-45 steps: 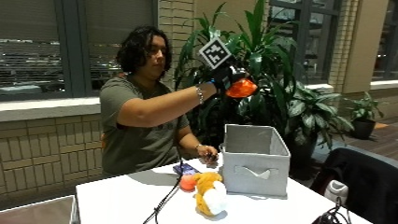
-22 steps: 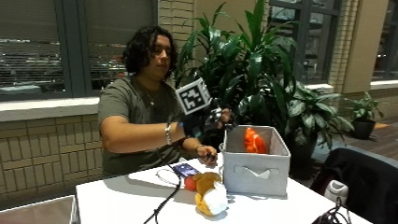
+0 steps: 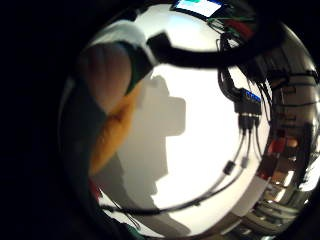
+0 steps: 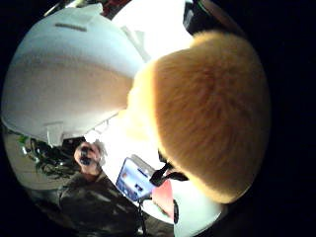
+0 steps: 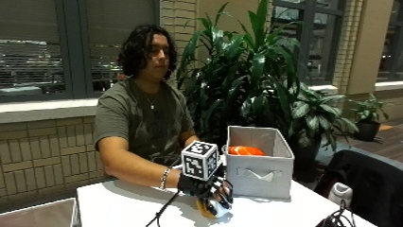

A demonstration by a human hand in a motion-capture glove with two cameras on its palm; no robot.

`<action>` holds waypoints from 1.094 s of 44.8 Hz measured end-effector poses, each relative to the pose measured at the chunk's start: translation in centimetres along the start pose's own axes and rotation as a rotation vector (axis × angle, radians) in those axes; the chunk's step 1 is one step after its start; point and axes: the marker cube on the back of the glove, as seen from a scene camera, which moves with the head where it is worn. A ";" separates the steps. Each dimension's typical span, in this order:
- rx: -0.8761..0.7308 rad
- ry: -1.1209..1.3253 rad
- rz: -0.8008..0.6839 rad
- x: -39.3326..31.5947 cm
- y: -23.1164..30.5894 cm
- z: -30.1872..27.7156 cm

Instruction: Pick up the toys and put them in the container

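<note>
A person in an olive T-shirt sits at a white table (image 5: 126,208) before tall potted plants (image 5: 252,71), the gloved right hand (image 5: 205,187) lowered onto a yellow-and-white plush toy (image 5: 211,208) that lies on the tabletop just left of a grey fabric container (image 5: 258,163). The fingers curve down over the toy and appear to be closing round it, though the grasp itself is partly hidden by the hand. Inside the container, an orange toy (image 5: 245,151) shows above the rim. A dark chair back (image 5: 368,182) stands at the near right.

From the palm's thumb side, the yellow plush toy (image 4: 207,113) fills much of the frame (its fur very close to the palm), with the pale container (image 4: 69,74) beside it. On the table beyond lie a small blue-and-white box (image 4: 132,178) and a pinkish object that cannot be identified.

From the little-finger side, a bare fingertip (image 3: 105,75) at the glove's edge presses against the orange-yellow fur of the toy (image 3: 112,132). The hand's shadow falls across the white table (image 3: 210,130), where black cables (image 3: 240,150) run toward a plug strip at the far edge.
</note>
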 end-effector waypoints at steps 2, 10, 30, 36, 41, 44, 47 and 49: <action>0.053 0.009 0.008 0.0 -0.5 0.0; 0.226 0.077 0.027 1.0 -0.4 -1.0; 0.650 -0.201 -0.221 -10.9 8.3 -26.3; 0.592 -0.251 -0.215 -17.4 4.6 -29.5; 0.482 -0.227 -0.157 -19.6 0.2 -28.1; 0.363 -0.182 -0.164 -19.8 -1.9 -25.9; 0.299 -0.073 -0.260 -19.0 -2.7 -23.5; 0.288 -0.088 -0.270 -18.6 -2.6 -22.7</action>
